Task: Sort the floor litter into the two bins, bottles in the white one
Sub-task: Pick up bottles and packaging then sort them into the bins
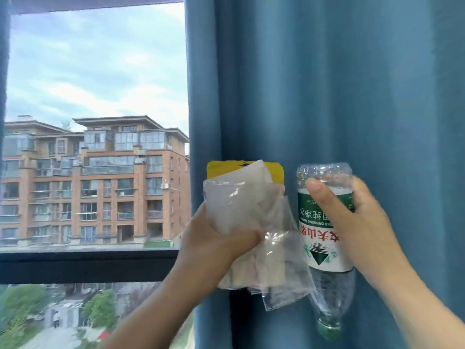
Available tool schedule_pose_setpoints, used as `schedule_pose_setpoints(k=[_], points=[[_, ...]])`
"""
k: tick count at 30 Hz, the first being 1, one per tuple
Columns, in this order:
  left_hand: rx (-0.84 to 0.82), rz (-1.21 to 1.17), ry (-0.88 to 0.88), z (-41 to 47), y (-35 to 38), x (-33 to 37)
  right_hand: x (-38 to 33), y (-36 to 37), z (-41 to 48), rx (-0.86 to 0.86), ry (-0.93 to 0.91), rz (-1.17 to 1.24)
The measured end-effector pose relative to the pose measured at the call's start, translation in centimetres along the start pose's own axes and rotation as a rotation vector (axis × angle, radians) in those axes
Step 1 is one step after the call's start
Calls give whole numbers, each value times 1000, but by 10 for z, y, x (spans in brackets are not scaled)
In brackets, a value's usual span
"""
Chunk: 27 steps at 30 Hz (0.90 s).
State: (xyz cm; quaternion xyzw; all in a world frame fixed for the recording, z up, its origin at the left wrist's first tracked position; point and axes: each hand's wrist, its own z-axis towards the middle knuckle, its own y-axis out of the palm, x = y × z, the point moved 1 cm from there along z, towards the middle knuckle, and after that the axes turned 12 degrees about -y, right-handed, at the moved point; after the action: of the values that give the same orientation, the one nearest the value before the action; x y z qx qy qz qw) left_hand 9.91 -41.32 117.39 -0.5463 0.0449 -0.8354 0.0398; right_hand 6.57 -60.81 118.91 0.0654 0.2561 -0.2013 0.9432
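Observation:
My left hand (208, 243) grips a bundle of litter: a clear plastic wrapper (276, 260) over pale paper, with a yellow packet (273, 172) sticking up behind. My right hand (357, 222) holds a clear plastic water bottle (324, 248) upside down, its green cap (328, 331) pointing down and its green and white label facing me. Both hands are raised in front of a blue curtain. Neither bin is in view, and the floor is not visible.
A blue curtain (352, 96) fills the right half of the view. A window (95, 122) on the left looks out on brick apartment blocks, with a dark rail (88, 265) across it.

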Motion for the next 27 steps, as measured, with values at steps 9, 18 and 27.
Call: schedule_pose_setpoints(k=[9, 18, 27], points=[[-331, -119, 49, -11, 167, 21, -19, -164, -8, 181, -21, -345], [-624, -261, 80, -67, 337, 49, -51, -321, -39, 349, -16, -661], [-913, -369, 38, -119, 475, 54, -63, -435, -83, 496, 81, -865]])
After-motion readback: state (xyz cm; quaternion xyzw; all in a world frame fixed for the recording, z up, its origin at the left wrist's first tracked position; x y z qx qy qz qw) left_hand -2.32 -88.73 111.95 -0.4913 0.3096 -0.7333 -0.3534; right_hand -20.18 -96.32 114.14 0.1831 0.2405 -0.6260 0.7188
